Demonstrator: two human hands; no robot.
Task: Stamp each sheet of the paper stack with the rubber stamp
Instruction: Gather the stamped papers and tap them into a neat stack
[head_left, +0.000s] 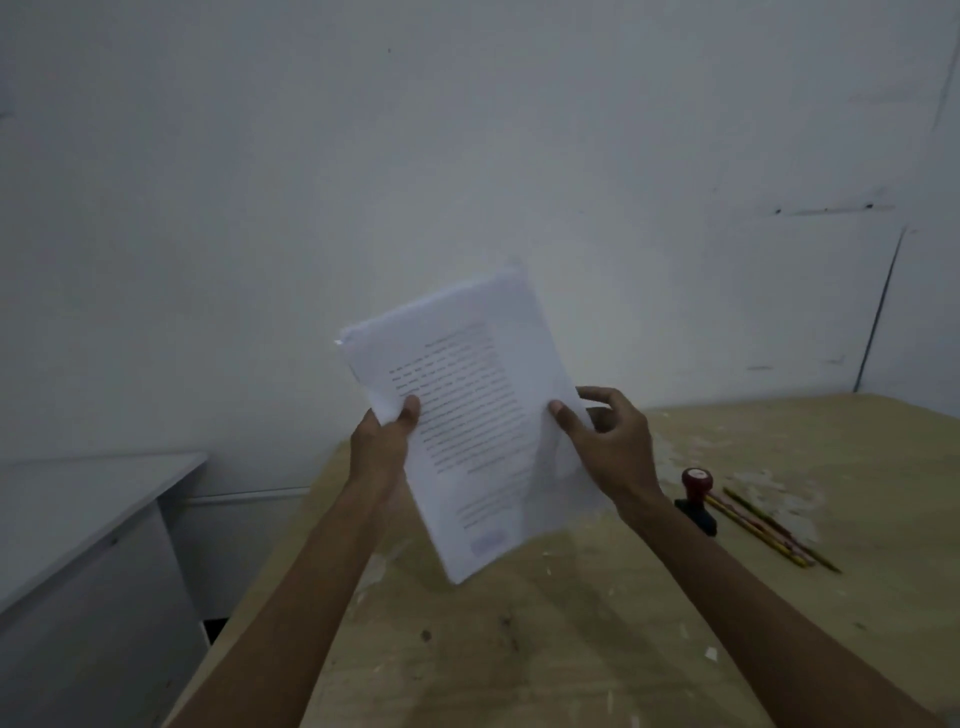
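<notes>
Dimly lit and slightly blurred, the printed lines on the paper stack (462, 415) cannot be read. Both hands hold it tilted in the air above the wooden worktop (571, 634). Left hand (382, 447) pinches the left edge, thumb on top; right hand (608, 441) pinches the right edge, fingers behind. A rubber stamp (696, 491) stands on the worktop beside two pencils (769, 530), partly hidden by the right wrist.
</notes>
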